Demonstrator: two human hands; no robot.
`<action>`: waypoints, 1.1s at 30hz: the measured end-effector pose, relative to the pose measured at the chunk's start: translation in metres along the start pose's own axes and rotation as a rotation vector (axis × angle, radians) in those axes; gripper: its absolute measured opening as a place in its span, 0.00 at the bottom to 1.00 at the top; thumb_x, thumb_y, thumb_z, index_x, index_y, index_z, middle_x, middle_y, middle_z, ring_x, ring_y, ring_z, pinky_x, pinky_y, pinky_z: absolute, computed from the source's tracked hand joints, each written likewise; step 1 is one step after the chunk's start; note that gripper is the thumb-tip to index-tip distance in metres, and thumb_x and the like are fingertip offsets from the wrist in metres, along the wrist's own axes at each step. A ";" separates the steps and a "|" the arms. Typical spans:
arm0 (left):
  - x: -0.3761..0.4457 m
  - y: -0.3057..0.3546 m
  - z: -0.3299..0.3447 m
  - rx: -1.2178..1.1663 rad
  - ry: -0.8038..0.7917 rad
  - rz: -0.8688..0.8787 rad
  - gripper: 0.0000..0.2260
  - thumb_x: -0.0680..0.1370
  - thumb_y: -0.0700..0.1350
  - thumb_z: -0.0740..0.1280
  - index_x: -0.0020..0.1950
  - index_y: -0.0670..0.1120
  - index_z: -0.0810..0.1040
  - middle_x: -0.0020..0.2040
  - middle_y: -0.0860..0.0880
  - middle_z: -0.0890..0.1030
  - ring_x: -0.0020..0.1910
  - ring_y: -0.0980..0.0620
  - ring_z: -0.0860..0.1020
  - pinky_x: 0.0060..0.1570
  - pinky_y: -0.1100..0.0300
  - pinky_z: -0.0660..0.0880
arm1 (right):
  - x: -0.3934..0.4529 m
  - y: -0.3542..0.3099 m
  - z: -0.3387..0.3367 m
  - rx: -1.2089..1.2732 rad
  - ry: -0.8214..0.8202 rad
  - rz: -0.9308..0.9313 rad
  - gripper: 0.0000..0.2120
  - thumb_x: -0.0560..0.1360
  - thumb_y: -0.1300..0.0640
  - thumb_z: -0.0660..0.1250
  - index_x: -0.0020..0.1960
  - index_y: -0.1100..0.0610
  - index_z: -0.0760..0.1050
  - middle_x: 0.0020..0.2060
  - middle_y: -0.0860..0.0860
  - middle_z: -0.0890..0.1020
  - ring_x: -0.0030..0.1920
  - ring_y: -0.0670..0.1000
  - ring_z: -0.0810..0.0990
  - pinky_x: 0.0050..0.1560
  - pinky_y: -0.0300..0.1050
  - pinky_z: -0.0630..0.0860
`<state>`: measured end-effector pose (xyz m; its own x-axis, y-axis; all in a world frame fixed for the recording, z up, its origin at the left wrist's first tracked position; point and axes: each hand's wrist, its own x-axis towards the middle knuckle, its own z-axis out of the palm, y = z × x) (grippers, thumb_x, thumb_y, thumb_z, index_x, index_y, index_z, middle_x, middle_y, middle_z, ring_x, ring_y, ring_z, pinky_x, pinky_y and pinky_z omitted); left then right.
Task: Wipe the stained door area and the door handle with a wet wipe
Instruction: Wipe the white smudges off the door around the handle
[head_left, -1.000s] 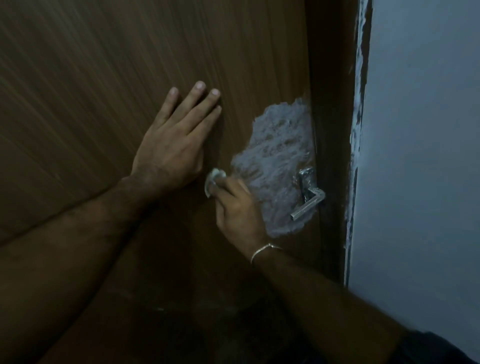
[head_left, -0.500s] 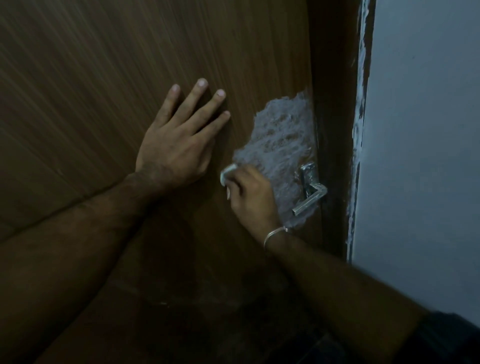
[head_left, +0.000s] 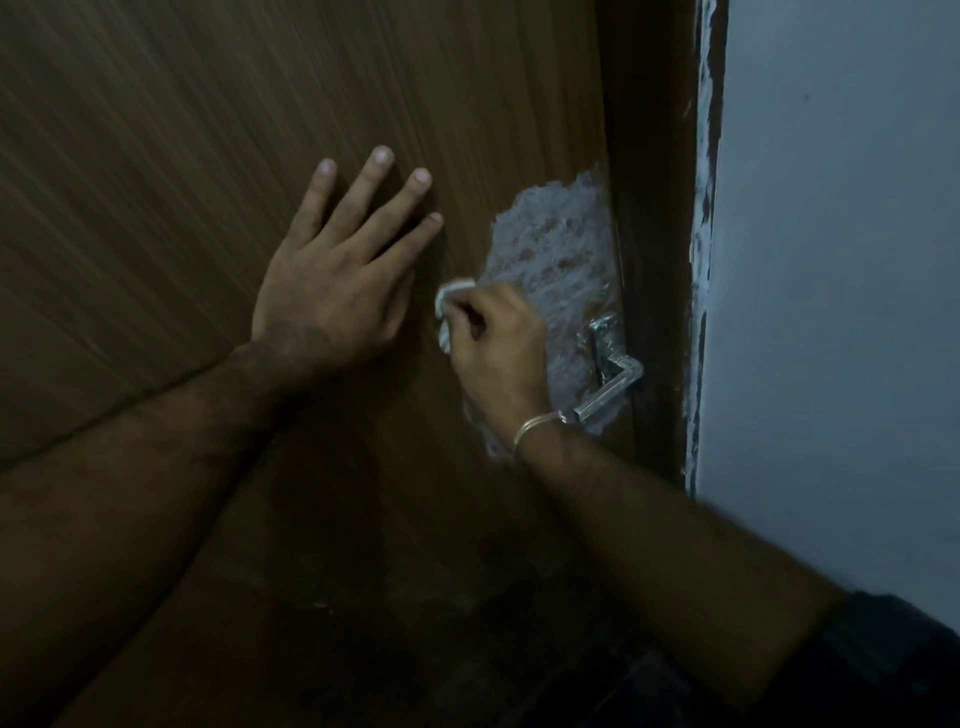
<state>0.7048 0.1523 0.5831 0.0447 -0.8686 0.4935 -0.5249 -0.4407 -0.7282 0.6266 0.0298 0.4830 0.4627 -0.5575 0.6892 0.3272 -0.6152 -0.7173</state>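
A brown wooden door fills the left of the view. A whitish smeared stain covers the door beside its right edge, above and around a silver lever handle. My right hand grips a crumpled white wet wipe and presses it on the stain's left edge. The hand hides the stain's lower left part. My left hand lies flat on the door with straight, spread fingers, just left of the wipe.
A dark door frame runs down right of the handle. Beyond it is a pale wall with rough white paint along its edge. The lower door is in deep shadow.
My right hand has moved the wipe up and slightly right along the stain's left edge. My left hand has stayed flat on the door, its fingers spreading a little.
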 end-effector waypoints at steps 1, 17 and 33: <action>0.001 0.000 0.000 0.001 0.008 -0.003 0.22 0.83 0.51 0.56 0.77 0.46 0.66 0.81 0.44 0.59 0.81 0.41 0.52 0.77 0.40 0.44 | 0.013 -0.005 0.001 0.009 0.042 -0.023 0.05 0.75 0.64 0.69 0.50 0.61 0.83 0.46 0.54 0.82 0.46 0.48 0.79 0.48 0.39 0.77; -0.008 0.016 0.000 0.001 -0.029 -0.067 0.23 0.84 0.52 0.53 0.78 0.47 0.64 0.81 0.44 0.57 0.81 0.41 0.51 0.77 0.40 0.46 | 0.000 0.004 0.010 0.048 0.018 -0.044 0.05 0.76 0.64 0.67 0.51 0.60 0.80 0.48 0.53 0.79 0.48 0.46 0.77 0.47 0.34 0.75; -0.035 0.045 0.017 -0.001 -0.062 -0.103 0.25 0.82 0.51 0.56 0.80 0.47 0.60 0.82 0.46 0.55 0.81 0.44 0.49 0.77 0.44 0.40 | -0.063 0.039 0.015 0.046 -0.113 0.051 0.06 0.75 0.67 0.67 0.49 0.61 0.80 0.47 0.55 0.80 0.48 0.50 0.79 0.50 0.44 0.77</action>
<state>0.6941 0.1589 0.5253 0.1510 -0.8311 0.5352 -0.5158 -0.5281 -0.6746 0.6227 0.0493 0.4102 0.5690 -0.5190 0.6378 0.3372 -0.5602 -0.7566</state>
